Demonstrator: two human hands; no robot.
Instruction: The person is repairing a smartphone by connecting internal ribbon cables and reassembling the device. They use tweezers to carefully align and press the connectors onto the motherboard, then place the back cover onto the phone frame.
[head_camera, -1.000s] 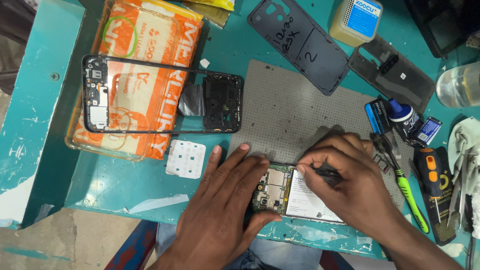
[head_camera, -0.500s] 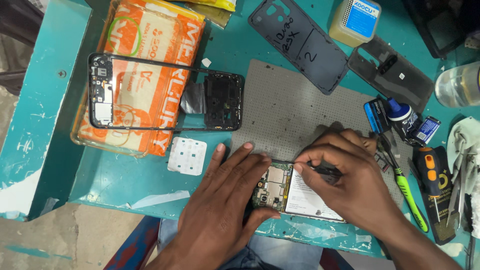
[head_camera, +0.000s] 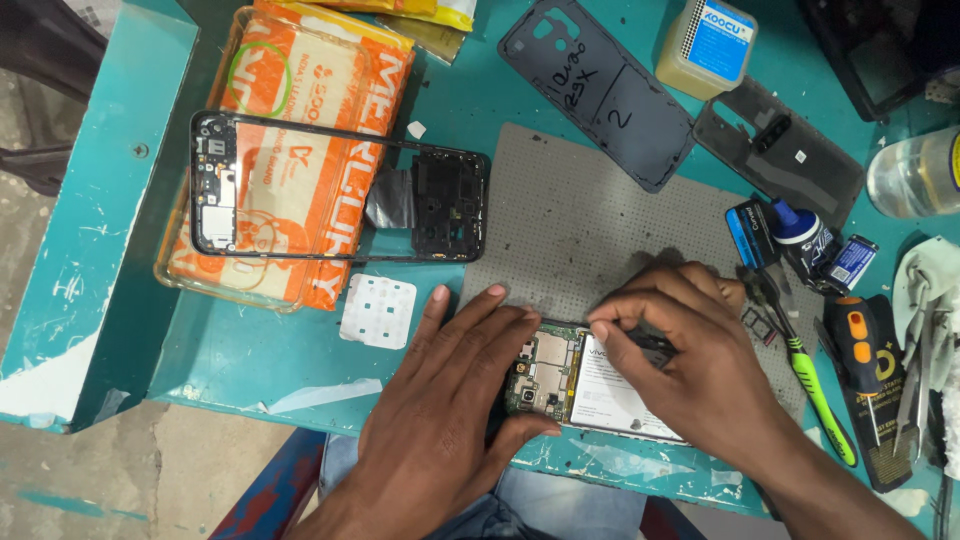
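Since the earlier frames almost nothing moves: both hands stay on the opened phone (head_camera: 590, 385) at the near edge of the teal table (head_camera: 480, 100). The left hand (head_camera: 450, 400) lies flat, fingers spread and released, and presses the phone's left end with the circuit board. The right hand (head_camera: 690, 360) has its fingers pinched together over the battery; it seems to grasp a small dark tool (head_camera: 652, 348), but this part is mostly hidden. The phone rests on the lower edge of the grey mat (head_camera: 580, 220). A black phone frame (head_camera: 330, 190) lies on an orange packet (head_camera: 300, 150), well apart.
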